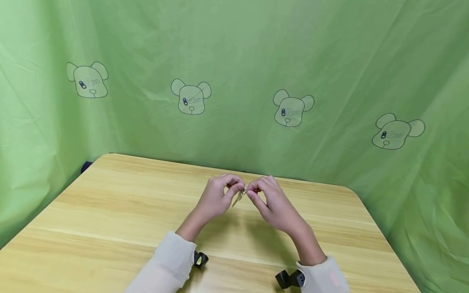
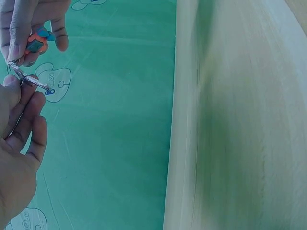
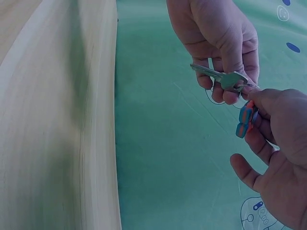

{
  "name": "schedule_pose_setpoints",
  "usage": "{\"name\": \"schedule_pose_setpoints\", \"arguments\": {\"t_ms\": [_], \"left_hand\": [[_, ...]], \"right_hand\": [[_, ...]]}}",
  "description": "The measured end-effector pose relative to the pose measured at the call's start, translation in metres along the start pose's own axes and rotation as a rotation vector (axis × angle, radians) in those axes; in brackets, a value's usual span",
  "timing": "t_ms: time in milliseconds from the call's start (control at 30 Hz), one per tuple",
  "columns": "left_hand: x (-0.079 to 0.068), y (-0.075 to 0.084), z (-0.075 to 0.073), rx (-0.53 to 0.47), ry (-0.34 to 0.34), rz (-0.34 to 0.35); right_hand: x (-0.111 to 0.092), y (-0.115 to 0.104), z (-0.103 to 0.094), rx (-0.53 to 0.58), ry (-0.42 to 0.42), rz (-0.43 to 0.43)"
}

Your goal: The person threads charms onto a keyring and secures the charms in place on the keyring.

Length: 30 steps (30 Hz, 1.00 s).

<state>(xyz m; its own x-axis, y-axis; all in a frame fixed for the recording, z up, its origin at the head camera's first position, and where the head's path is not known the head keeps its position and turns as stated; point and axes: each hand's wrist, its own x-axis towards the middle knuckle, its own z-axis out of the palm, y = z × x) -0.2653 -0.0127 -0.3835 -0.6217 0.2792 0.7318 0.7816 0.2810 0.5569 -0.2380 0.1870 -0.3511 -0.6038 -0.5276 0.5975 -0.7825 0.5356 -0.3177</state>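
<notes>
Key, held in the air above the desk, between the two hands. By the left hand the key is gripped near its head, with thumb and fingers bent about it; its blade is left projecting free, and is seen slanting downward in the head view. A thin metal ring is passed through the key's head and is pinched, on its other side, between thumb and forefinger of the right hand, the remaining fingers being more loosely spread. An orange and teal charm is shown just beside the ring, against the right hand's fingers. The fingertips of both hands are brought close together. Both forearms are covered by pale sleeves, and a small black device is worn at each wrist. The wood-grained desk is backed by a green curtain, on which bear-head outlines are printed.
</notes>
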Motion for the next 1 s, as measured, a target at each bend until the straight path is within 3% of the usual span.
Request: {"name": "schedule_pose_setpoints", "arguments": {"t_ms": [367,500,667,900,1000], "left_hand": [[-0.0003,0.0021,-0.0008,-0.007,-0.005,-0.040],[-0.0005,0.0015,-0.0014,0.000,-0.002,-0.020],[0.0010,0.0013,-0.0027,0.056,0.005,0.061],[0.0055,0.0047,-0.0079,0.220,0.003,0.284],[0.0060,0.0060,-0.0085,0.280,0.001,0.345]], "right_hand": [[-0.0007,0.0002,0.0040,-0.025,0.064,0.055],[-0.0005,0.0001,0.0026,-0.034,0.070,0.062],[0.0000,0.0014,0.0015,-0.059,0.066,0.025],[0.0012,0.0032,-0.0005,-0.057,0.063,-0.049],[0.0009,0.0042,-0.0005,-0.053,0.058,-0.069]]}}
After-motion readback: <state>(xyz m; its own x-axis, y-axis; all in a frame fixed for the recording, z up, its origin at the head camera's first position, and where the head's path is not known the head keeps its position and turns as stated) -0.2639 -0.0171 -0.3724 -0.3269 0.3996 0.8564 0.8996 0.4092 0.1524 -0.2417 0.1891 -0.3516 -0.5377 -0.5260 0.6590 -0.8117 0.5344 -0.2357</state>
